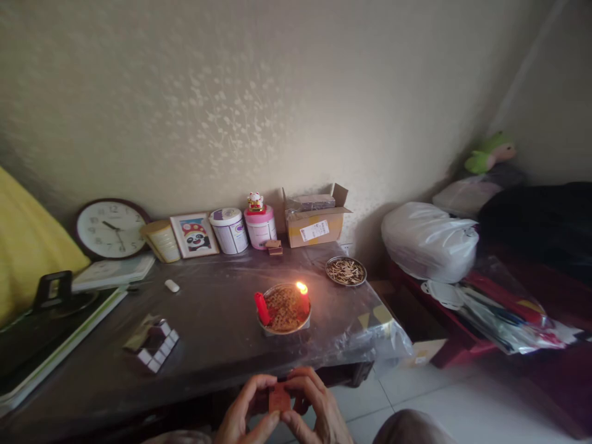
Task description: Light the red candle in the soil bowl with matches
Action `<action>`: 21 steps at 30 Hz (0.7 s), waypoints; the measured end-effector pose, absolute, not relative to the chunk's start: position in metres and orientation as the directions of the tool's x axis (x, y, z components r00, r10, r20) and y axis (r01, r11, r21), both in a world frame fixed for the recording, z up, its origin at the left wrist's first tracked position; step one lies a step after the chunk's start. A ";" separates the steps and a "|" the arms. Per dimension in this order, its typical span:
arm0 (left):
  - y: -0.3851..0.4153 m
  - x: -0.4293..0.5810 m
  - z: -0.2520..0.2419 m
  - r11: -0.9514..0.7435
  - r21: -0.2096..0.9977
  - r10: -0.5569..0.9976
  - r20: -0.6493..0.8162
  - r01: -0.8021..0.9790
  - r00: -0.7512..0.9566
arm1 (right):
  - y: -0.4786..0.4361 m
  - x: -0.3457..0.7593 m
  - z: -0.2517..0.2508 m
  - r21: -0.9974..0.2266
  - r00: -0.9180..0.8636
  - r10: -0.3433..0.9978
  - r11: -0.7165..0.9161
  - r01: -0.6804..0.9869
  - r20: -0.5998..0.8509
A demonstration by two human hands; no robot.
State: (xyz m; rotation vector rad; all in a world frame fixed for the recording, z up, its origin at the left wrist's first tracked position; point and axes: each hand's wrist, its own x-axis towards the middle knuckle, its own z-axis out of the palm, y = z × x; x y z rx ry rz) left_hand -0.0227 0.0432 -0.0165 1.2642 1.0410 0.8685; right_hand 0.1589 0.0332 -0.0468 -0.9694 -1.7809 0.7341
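Note:
Low in front of the table edge, my left hand (250, 410) and my right hand (317, 407) pinch a small reddish-brown matchbox (280, 398) between thumbs and fingertips. Just beyond them on the table is a round bowl (272, 333) filled with brown grains. Two red candles stand in it. The left candle (261, 307) leans and shows no flame, while the right candle (303, 301) burns with a bright flame. A round metal dish (329, 274) of matchsticks (346, 271) sits further back on the right.
Along the wall stand a clock (111, 228), a panda picture (197, 237), two tubs, a lucky cat (255, 202) and an open carton (315, 229). White cubes (157, 351) lie left on the plastic-covered table (213, 308). White bags (430, 240) rest at right.

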 end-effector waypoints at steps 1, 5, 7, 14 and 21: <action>0.044 -0.024 -0.017 0.114 0.992 0.935 -0.123 0.045 0.333 | 0.032 0.159 -0.044 -0.813 -0.245 0.861 0.503 0.293 0.445; 0.043 -0.029 -0.019 0.071 0.996 0.921 -0.088 0.059 0.379 | 0.026 0.158 -0.032 -0.795 -0.226 0.862 0.507 0.332 0.455; 0.043 -0.030 -0.018 0.057 0.997 0.920 -0.074 0.056 0.385 | 0.022 0.157 -0.027 -0.788 -0.194 0.866 0.499 0.360 0.460; 0.040 -0.031 -0.013 0.040 0.996 0.925 -0.069 0.086 0.374 | 0.022 0.156 -0.030 -0.801 -0.231 0.870 0.492 0.340 0.436; 0.037 -0.031 -0.015 0.074 0.992 0.948 -0.103 0.105 0.303 | 0.032 0.157 -0.052 -0.815 -0.319 0.840 0.522 0.253 0.439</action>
